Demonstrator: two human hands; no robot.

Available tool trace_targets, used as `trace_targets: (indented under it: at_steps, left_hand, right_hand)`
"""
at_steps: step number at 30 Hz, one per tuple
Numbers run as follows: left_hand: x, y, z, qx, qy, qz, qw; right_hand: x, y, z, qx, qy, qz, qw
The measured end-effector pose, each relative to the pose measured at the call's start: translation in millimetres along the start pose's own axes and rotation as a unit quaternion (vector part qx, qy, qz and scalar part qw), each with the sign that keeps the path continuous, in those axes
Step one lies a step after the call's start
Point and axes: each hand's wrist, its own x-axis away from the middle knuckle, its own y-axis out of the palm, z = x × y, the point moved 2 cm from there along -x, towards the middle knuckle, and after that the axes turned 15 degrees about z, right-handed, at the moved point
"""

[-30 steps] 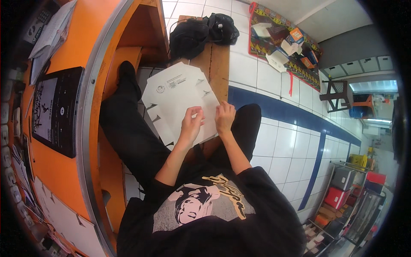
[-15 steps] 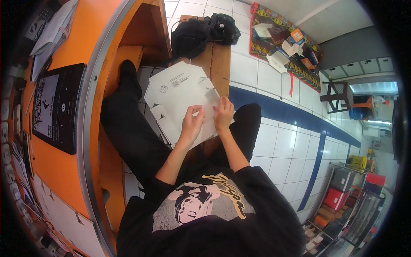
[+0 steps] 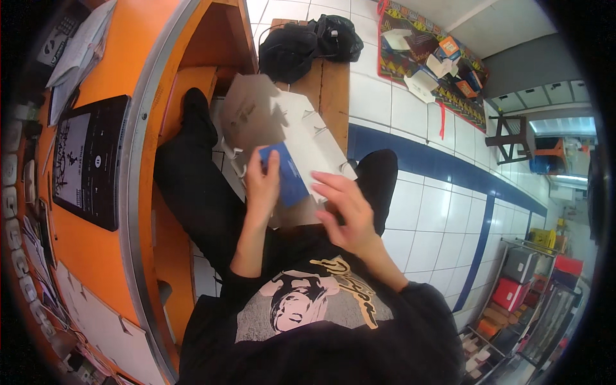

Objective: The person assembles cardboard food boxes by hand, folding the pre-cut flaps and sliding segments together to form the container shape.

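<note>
A white cardboard box blank (image 3: 319, 142) with cut flaps and slots lies over my lap, partly folded, its upper left part in shadow. One panel with a blue printed face (image 3: 292, 179) stands folded up across its middle. My left hand (image 3: 262, 185) pinches the left edge of this blue panel, thumb on the blue face and the other fingers mostly hidden. My right hand (image 3: 347, 215) is at the right side of the panel, fingers stretched and thumb apart. Whether its fingertips touch the cardboard I cannot tell.
An orange desk (image 3: 106, 256) with a tablet (image 3: 93, 160) is at my left. Black bags (image 3: 308, 46) sit on a wooden bench (image 3: 335, 96) ahead. Opened boxes (image 3: 443, 64) lie on a patterned mat (image 3: 398, 64). A dark stool (image 3: 511, 138) and a loaded rack (image 3: 500, 308) stand at right.
The blank was flatter, white side up, with both hands on it. The blue-faced panel has come up into view, my left hand now holds it, and my right hand has opened and moved nearer me.
</note>
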Motion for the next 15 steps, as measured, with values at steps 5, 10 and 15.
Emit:
trace_targets:
  at_steps: [5, 10, 15]
  left_hand:
    - [4.4, -12.1, 54.5, 0.156, 0.016, 0.034, 0.987]
    - [28.1, -9.4, 75.5, 0.273, -0.027, 0.013, 0.962]
    - [31.1, -12.7, 82.1, 0.262, -0.049, -0.017, 0.964]
  right_hand:
    - [19.6, -0.4, 13.1, -0.099, -0.073, -0.049, 0.991]
    - [5.6, 22.5, 2.7, 0.069, -0.224, -0.03, 0.972]
    - [-6.0, 14.3, -1.1, 0.105, -0.161, -0.061, 0.979]
